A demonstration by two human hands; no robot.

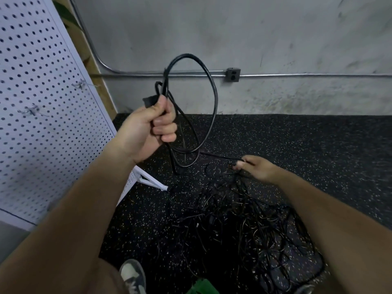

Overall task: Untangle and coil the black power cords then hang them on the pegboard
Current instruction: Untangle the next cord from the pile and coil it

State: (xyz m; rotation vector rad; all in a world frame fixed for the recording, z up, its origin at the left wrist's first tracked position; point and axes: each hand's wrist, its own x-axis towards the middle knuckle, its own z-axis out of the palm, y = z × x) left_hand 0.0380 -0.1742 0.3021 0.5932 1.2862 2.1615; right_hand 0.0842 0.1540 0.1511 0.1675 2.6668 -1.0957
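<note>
Four curled fingers (pixel 166 127) of my left hand (pixel 144 128) are clenched in a fist, thumb on top, round the gathered strands of one black power cord (pixel 214 96). Its smooth, rubbery loops stand out of the fist as tall ovals, one rising above the knuckles and others drooping below them. A blocky black plug (pixel 149 101) pokes out on the left side of the fist.

From the bottom of the loops a straight stretch of the same cord runs right to my right hand (pixel 257 169). That hand is held low, close to the floor, and its fingertips (pixel 240 164) pinch the strand; the other fingers are bent in.

Just near of that hand the tangled pile (pixel 244 221) of thin, glossy black cords sprawls over the floor (pixel 307 136), a dark rubber mat flecked with pale specks.

At the left leans the pegboard (pixel 42 128), a pale sheet with even rows of round holes. Two bare wire hooks (pixel 31 110) stick out of it, and a white foot braces its base.

Far off is a rough grey concrete wall (pixel 275 35) with a metal conduit (pixel 318 75) running into a dark outlet box (pixel 233 75).

A worn shoe (pixel 132 274) shows at the near edge.
</note>
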